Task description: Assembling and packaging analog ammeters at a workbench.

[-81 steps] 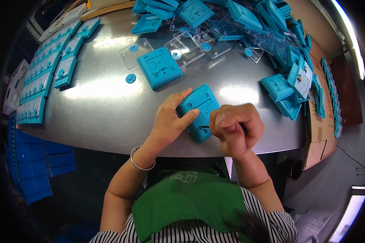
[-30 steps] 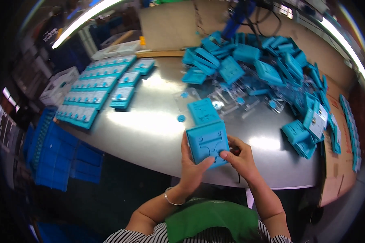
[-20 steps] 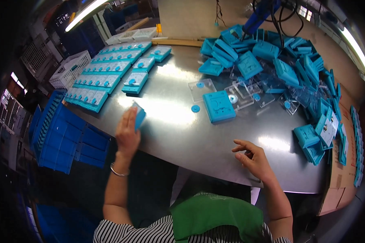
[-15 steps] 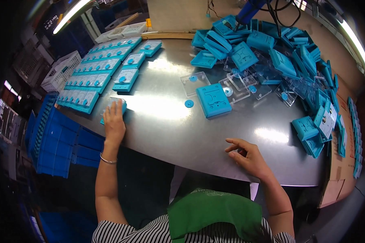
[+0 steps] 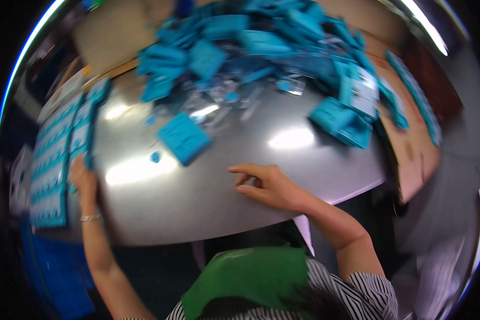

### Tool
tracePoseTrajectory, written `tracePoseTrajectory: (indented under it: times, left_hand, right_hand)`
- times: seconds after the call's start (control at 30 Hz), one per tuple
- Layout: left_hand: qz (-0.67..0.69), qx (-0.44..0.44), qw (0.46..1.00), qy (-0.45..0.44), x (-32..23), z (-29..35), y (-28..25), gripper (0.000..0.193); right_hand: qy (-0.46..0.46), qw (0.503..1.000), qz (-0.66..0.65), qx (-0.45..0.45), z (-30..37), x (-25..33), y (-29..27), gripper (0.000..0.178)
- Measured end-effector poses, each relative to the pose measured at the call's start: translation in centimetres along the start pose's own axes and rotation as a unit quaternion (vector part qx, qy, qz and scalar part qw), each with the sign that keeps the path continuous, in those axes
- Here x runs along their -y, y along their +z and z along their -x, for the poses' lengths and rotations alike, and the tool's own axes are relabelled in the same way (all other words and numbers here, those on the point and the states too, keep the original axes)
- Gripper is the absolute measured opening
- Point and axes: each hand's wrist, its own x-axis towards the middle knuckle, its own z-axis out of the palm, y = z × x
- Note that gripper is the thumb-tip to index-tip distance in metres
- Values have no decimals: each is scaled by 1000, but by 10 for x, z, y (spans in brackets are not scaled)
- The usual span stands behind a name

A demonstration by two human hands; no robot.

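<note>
My left hand (image 5: 82, 175) is at the near end of the shorter column of teal cases (image 5: 80, 134) at the table's left. Its fingers are over a teal plastic case (image 5: 72, 184), mostly hidden beneath them and blurred. Over the middle of the metal table, my right hand (image 5: 266, 184) is held open with thumb and forefinger apart and nothing between them. A single teal case (image 5: 184, 138) lies face up beyond it, with a small teal disc (image 5: 154, 157) to its left. Clear plastic covers (image 5: 210, 106) lie behind that case.
A big heap of teal case parts (image 5: 261, 42) fills the back of the table. Several stacked cases (image 5: 338, 122) stand at the right, beside a cardboard sheet (image 5: 410, 160). Rows of finished-looking cases (image 5: 50, 178) line the left edge, above a blue crate (image 5: 56, 277).
The view has swung to the right and blurred. My left hand has brought the case up against the shorter column. My right hand remains open over the table.
</note>
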Motion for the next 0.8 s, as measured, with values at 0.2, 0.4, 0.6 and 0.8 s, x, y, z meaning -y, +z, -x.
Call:
tracePoseTrajectory:
  times: [0.2,0.4,0.6,0.8]
  left_hand:
    - [-45,95,987,-126,-76,-23,-57,71]
    - [187,-27,974,128,-156,43,-136,14]
    - [451,22,888,-87,-224,53,-199,58]
    - [508,-15,856,-97,-246,58,-230,52]
  right_hand:
    - [-15,946,234,-224,38,-12,-118,27]
    - [-134,623,628,-446,116,-153,-314,30]
    - [313,782,455,-288,102,-146,-351,47]
    - [-15,891,198,-409,77,-202,-395,38]
